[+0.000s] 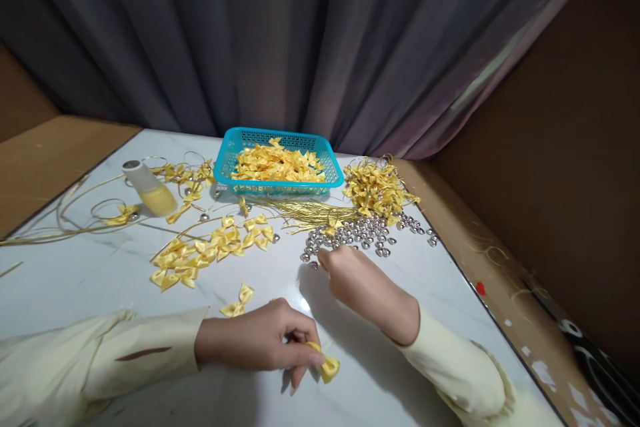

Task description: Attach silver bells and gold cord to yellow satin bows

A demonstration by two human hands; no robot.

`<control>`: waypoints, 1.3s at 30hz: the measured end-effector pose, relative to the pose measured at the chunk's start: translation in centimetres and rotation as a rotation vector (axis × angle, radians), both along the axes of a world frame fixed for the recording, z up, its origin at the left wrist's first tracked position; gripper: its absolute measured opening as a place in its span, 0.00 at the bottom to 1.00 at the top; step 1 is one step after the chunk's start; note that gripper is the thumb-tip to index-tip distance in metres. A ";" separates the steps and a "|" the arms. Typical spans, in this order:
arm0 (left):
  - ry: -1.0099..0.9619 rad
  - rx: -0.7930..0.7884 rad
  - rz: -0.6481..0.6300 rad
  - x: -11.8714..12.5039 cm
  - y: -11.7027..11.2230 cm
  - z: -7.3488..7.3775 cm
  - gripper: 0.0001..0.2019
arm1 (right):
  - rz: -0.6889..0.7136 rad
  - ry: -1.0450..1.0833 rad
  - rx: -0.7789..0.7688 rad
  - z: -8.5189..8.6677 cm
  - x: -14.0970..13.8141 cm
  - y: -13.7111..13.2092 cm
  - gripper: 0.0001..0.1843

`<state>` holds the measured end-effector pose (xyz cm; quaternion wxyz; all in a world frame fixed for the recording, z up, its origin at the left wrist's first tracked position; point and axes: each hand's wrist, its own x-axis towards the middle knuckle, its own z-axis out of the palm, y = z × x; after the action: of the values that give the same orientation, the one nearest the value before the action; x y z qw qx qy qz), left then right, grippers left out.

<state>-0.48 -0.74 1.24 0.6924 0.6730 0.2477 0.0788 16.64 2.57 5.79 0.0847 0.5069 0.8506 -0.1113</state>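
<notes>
Between the thumb and fingers of my left hand (275,340) is a yellow satin ribbon bow (329,368), held low over the white table. My right hand (347,273) is closed at the near left edge of a pile of small shiny silver pieces (367,232), rounded like beads or bells. Its fingertips are turned away, so whatever they pinch is hidden. Another yellow bow (239,301) lies just beyond my left wrist. Farther up, a group of loose yellow bows (210,248) is spread over the table.
A turquoise basket (280,185) full of yellow bows stands at the back. Right of it are heaped bows with gold cords (373,187). A bundle of gold cords (315,212) lies before the basket. At left stands a tilted bottle (155,193). Black-handled scissors (590,353) lie far right.
</notes>
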 end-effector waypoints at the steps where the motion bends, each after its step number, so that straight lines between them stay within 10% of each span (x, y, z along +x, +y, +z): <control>1: -0.004 0.004 0.001 0.0 0.0 -0.1 0.10 | 0.006 -0.009 0.003 0.0 0.0 0.0 0.13; 15: -0.012 0.016 0.002 -0.1 -0.1 -0.2 0.11 | 0.147 0.006 -0.057 -0.4 -0.4 1.0 0.22; 30: -0.014 0.036 -0.003 -0.1 0.0 -0.2 0.10 | 0.331 0.286 -0.237 -0.7 0.1 2.0 0.10; 36: -0.044 -0.041 -0.007 -0.1 0.0 -0.3 0.10 | -0.179 0.935 -0.626 0.1 2.8 1.0 0.08; 39: -0.057 -0.110 0.011 0.0 0.2 -0.2 0.10 | -0.388 1.208 -0.556 1.2 4.6 0.0 0.09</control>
<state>-0.49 -0.58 1.05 0.7348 0.6299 0.2355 0.0882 21.24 2.58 6.99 -0.2982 0.4586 0.5825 -0.6012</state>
